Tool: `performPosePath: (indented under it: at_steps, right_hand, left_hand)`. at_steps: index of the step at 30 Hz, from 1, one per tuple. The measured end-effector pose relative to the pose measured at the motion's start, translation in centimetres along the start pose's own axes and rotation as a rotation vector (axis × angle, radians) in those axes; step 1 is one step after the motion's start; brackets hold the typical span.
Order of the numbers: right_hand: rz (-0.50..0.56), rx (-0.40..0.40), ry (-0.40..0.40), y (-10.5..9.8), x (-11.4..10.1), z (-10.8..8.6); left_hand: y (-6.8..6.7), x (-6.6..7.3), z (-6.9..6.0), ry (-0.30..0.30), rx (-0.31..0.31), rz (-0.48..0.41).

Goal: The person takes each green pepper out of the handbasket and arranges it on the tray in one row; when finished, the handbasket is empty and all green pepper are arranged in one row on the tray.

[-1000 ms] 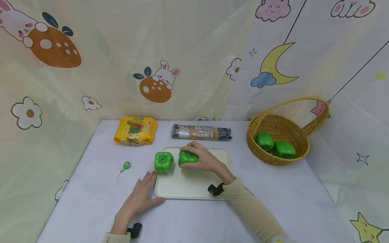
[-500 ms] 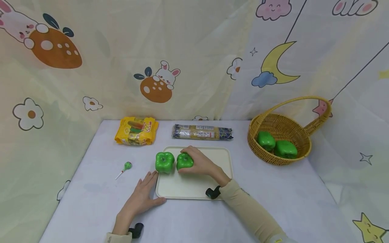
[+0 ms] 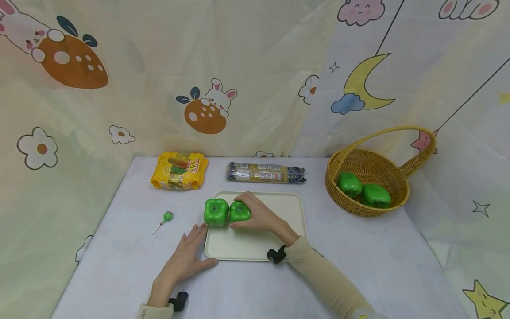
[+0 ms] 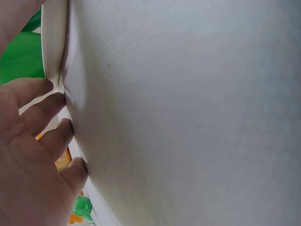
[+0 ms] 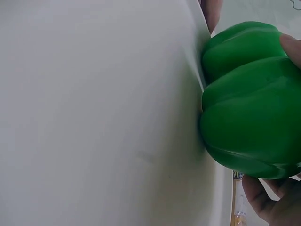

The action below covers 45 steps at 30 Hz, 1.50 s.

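Observation:
Two green peppers stand side by side at the left of the cream tray (image 3: 255, 248). My right hand (image 3: 260, 215) grips the right-hand pepper (image 3: 240, 212) between thumb and fingers; this one is close against the left pepper (image 3: 216, 212). In the right wrist view the held pepper (image 5: 254, 117) fills the right side, with fingertips at its lower edge. My left hand (image 3: 185, 257) lies with spread, straight fingers at the tray's left edge, touching it. The left wrist view shows those fingers (image 4: 47, 113) beside the tray rim (image 4: 52, 42).
A yellow snack packet (image 3: 179, 171) lies at the back left, a long noodle packet (image 3: 265, 173) behind the tray. A wicker basket (image 3: 360, 210) with two green peppers (image 3: 375, 196) stands at the right. A green lollipop (image 3: 168, 216) lies left of the tray.
My right hand has moved left with its pepper, closing the gap to the left pepper. My left hand has stayed at the tray's edge.

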State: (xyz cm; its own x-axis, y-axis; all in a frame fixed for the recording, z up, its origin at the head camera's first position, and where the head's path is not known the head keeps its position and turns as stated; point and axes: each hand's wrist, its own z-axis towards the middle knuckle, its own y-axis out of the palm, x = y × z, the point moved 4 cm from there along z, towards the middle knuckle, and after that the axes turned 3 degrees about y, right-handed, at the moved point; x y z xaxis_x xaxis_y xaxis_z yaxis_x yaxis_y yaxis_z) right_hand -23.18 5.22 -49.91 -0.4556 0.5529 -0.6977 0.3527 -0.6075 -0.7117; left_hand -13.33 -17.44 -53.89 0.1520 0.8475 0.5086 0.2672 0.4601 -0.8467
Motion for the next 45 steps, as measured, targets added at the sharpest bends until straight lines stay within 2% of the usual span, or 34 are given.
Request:
performPosePath:
  at_steps: [20, 45]
  right_hand:
    - [-0.002, 0.005, 0.009, 0.2, -0.15, 0.06]
    - [0.009, -0.015, 0.01, 0.16, -0.45, 0.04]
  left_hand:
    - [-0.1, 0.15, -0.38, 0.044, 0.01, 0.001]
    - [-0.17, 0.26, -0.31, 0.041, 0.008, -0.009]
